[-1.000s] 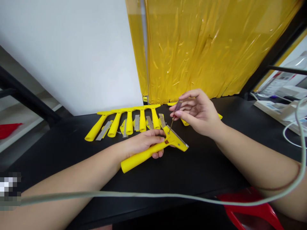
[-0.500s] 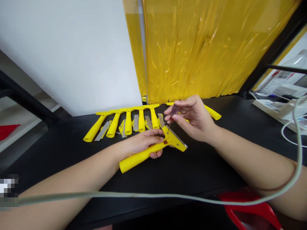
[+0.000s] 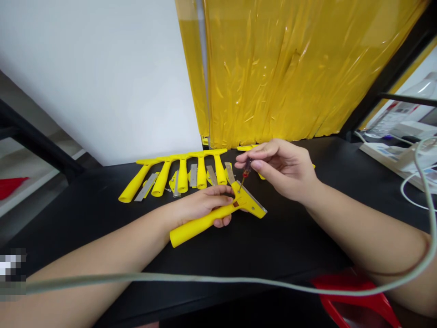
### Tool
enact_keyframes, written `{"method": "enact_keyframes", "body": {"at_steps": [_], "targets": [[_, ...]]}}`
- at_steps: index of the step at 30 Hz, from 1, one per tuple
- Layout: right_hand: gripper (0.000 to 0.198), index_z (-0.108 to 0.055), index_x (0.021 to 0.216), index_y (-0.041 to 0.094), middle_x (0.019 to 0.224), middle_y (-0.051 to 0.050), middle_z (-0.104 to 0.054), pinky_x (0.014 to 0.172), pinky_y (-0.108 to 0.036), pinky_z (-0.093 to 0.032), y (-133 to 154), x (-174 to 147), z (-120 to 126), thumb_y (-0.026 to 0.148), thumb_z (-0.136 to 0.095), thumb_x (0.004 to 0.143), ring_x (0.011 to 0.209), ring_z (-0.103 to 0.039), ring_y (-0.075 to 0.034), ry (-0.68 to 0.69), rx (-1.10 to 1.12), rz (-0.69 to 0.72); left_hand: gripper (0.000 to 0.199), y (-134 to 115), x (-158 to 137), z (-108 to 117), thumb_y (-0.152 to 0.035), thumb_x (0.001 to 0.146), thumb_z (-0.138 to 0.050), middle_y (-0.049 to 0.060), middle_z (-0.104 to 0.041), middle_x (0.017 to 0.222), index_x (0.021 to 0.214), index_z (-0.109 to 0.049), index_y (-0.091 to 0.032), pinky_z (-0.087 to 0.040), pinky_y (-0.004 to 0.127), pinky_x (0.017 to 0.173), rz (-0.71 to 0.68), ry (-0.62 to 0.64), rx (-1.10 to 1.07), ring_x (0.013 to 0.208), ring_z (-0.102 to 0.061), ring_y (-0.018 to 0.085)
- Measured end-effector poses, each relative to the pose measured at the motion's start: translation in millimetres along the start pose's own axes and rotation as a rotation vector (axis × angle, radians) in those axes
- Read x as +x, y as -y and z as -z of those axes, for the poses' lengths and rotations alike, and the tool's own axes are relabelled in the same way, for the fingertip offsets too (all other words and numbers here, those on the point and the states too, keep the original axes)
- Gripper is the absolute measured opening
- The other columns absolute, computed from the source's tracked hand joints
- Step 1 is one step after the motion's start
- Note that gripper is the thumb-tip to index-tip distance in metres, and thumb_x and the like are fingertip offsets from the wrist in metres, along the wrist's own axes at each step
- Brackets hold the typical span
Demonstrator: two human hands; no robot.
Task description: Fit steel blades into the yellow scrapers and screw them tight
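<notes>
A yellow scraper [image 3: 201,224] with a thin metal blade along its head lies across my left hand [image 3: 215,200], which is closed around the neck. The handle points toward the lower left. My right hand [image 3: 288,171] pinches the dark handle of a small screwdriver [image 3: 246,169] between thumb and fingers. Its tip meets the screw near the upper corner of the scraper's head. A second screw shows farther along the head. Behind my left hand stands a row of yellow scraper handles [image 3: 159,179], with metal blades and small yellow plates [image 3: 194,175] between them.
A pale cable [image 3: 211,279] runs across the front, over both forearms. Yellow plastic sheeting [image 3: 273,73] hangs behind the black table [image 3: 290,255]. To the right are a power strip [image 3: 385,152] and a clear bottle [image 3: 403,107]. A red object [image 3: 362,300] sits at the lower right.
My right hand has shifted slightly right, its fingers repositioned on the screwdriver, leaving more of the handle showing. The scraper and my left hand stay nearly still.
</notes>
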State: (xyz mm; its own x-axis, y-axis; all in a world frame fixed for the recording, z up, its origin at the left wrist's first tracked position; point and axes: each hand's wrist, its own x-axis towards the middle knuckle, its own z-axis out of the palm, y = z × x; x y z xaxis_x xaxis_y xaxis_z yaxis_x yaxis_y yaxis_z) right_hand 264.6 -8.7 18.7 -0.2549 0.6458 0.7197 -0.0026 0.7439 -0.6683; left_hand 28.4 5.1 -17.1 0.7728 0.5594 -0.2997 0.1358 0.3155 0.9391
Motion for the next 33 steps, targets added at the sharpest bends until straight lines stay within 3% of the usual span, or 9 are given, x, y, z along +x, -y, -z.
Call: {"method": "enact_keyframes", "body": {"at_steps": [5, 9, 11, 15, 17, 21, 25, 30, 33], "targets": [[0.02, -0.072, 0.089, 0.026, 0.094, -0.007, -0.068, 0.082, -0.047, -0.065, 0, 3, 4, 0.039, -0.086, 0.087, 0.09, -0.07, -0.025, -0.084, -0.132, 0.098, 0.028, -1, 0, -1, -0.031, 0.098, -0.064, 0.002, -0.07, 0.066, 0.12, -0.055, -0.017, -0.042, 0.024, 0.05, -0.006, 0.01, -0.014, 0.048, -0.057, 0.013], [0.018, -0.075, 0.097, 0.025, 0.11, -0.009, -0.072, 0.083, -0.046, -0.065, 3, 6, 5, 0.042, -0.08, 0.093, 0.098, -0.073, -0.025, 0.04, 0.023, 0.012, 0.028, -1, 0, -1, -0.031, 0.097, -0.063, 0.003, -0.07, 0.066, 0.12, -0.055, -0.017, -0.042, 0.024, 0.05, 0.008, 0.003, -0.008, 0.048, -0.057, 0.013], [0.019, -0.074, 0.098, 0.025, 0.107, -0.008, -0.074, 0.083, -0.047, -0.066, 3, 6, 5, 0.043, -0.078, 0.094, 0.096, -0.074, -0.025, 0.045, 0.078, -0.043, 0.029, -1, 0, 0, -0.033, 0.097, -0.064, 0.003, -0.071, 0.067, 0.12, -0.054, -0.018, -0.042, 0.024, 0.051, 0.02, -0.012, 0.01, 0.049, -0.058, 0.013], [0.021, -0.073, 0.088, 0.025, 0.091, -0.006, -0.07, 0.082, -0.047, -0.065, 1, 6, 6, 0.039, -0.088, 0.085, 0.088, -0.072, -0.024, -0.105, -0.059, 0.011, 0.031, -1, -1, 1, -0.034, 0.098, -0.064, 0.003, -0.071, 0.067, 0.122, -0.054, -0.017, -0.042, 0.024, 0.051, 0.016, 0.004, 0.022, 0.049, -0.058, 0.013], [0.021, -0.075, 0.087, 0.025, 0.093, -0.007, -0.07, 0.084, -0.047, -0.065, 1, 7, 7, 0.037, -0.091, 0.081, 0.091, -0.072, -0.025, -0.102, -0.109, 0.06, 0.031, -1, 0, 1, -0.033, 0.098, -0.064, 0.003, -0.07, 0.067, 0.123, -0.055, -0.017, -0.043, 0.024, 0.052, 0.004, 0.018, 0.015, 0.048, -0.057, 0.013], [0.019, -0.077, 0.098, 0.025, 0.111, -0.01, -0.076, 0.091, -0.049, -0.065, 3, 7, 7, 0.04, -0.084, 0.089, 0.102, -0.076, -0.027, 0.041, 0.058, -0.004, 0.028, -1, 0, 1, -0.032, 0.099, -0.063, 0.003, -0.071, 0.067, 0.121, -0.056, -0.017, -0.044, 0.024, 0.051, -0.003, 0.02, 0.02, 0.049, -0.058, 0.013], [0.021, -0.074, 0.098, 0.023, 0.106, -0.008, -0.079, 0.087, -0.046, -0.067, 0, 6, 1, 0.04, -0.084, 0.09, 0.098, -0.078, -0.025, -0.035, 0.159, -0.081, 0.03, -2, 0, 2, -0.034, 0.099, -0.064, 0.003, -0.071, 0.068, 0.122, -0.056, -0.017, -0.044, 0.024, 0.052, 0.003, 0.037, 0.041, 0.05, -0.059, 0.013], [0.015, -0.073, 0.091, 0.024, 0.091, -0.002, -0.069, 0.072, -0.034, -0.066, -5, 6, -2, 0.027, -0.087, 0.087, 0.079, -0.072, -0.017, -0.161, 0.06, 0.048, 0.031, -2, -1, 1, -0.037, 0.098, -0.066, 0.002, -0.071, 0.068, 0.12, -0.055, -0.018, -0.043, 0.024, 0.051, 0.006, 0.024, 0.031, 0.049, -0.058, 0.013], [0.017, -0.076, 0.092, 0.024, 0.092, -0.002, -0.066, 0.068, -0.032, -0.064, -3, 8, 2, 0.025, -0.09, 0.082, 0.08, -0.069, -0.017, -0.113, 0.015, 0.1, 0.029, -2, -1, 0, -0.034, 0.098, -0.064, 0.003, -0.071, 0.067, 0.12, -0.055, -0.017, -0.044, 0.024, 0.051, 0.011, 0.013, 0.022, 0.049, -0.058, 0.013]]}}
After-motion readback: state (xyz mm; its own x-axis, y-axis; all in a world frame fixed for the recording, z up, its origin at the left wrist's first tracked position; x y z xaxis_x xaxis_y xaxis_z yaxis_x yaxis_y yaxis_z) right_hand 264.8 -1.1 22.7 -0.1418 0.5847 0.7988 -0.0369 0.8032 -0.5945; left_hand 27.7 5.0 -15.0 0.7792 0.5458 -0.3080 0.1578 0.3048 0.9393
